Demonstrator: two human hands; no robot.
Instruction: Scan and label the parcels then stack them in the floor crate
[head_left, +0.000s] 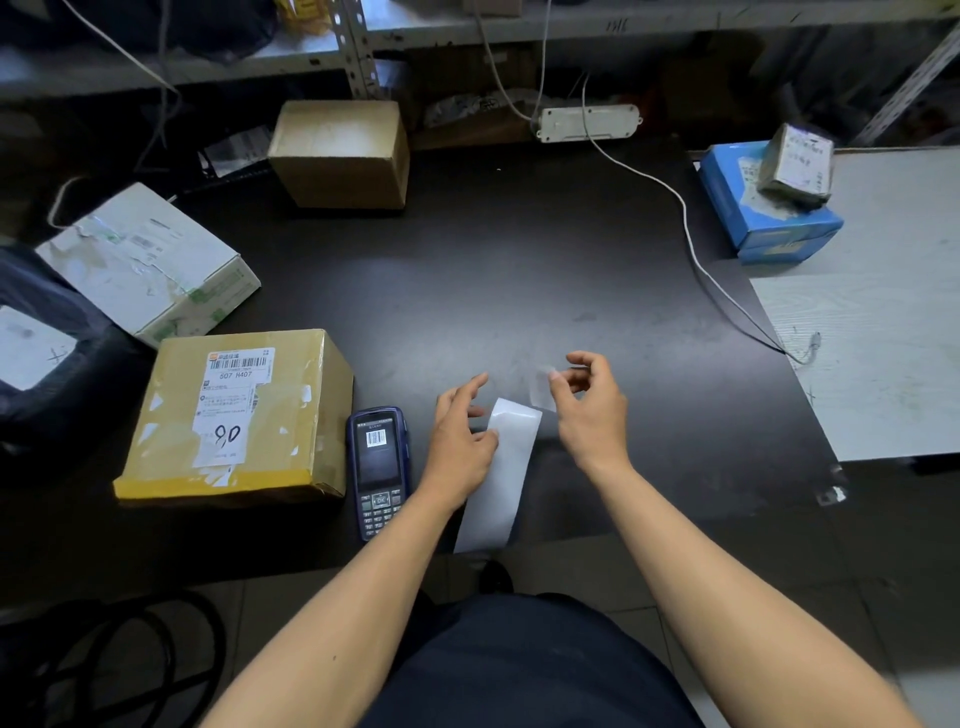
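Observation:
A white strip of label backing paper (503, 478) lies on the dark table near its front edge. My left hand (460, 441) presses on the strip's upper left edge with its fingers spread. My right hand (589, 405) pinches a small white label (543, 387) just above the strip's top end. A blue handheld scanner (379, 470) lies flat to the left of my left hand, a barcode on its screen. Further left sits a yellow-taped cardboard parcel (239, 415) with a shipping label marked "90".
A white box (150, 265) and a dark bag (41, 353) lie at the left. A brown box (343, 153) stands at the back. A blue box (763, 213) with a small grey parcel (797, 161) on it sits at the right, beside a white cable (691, 244).

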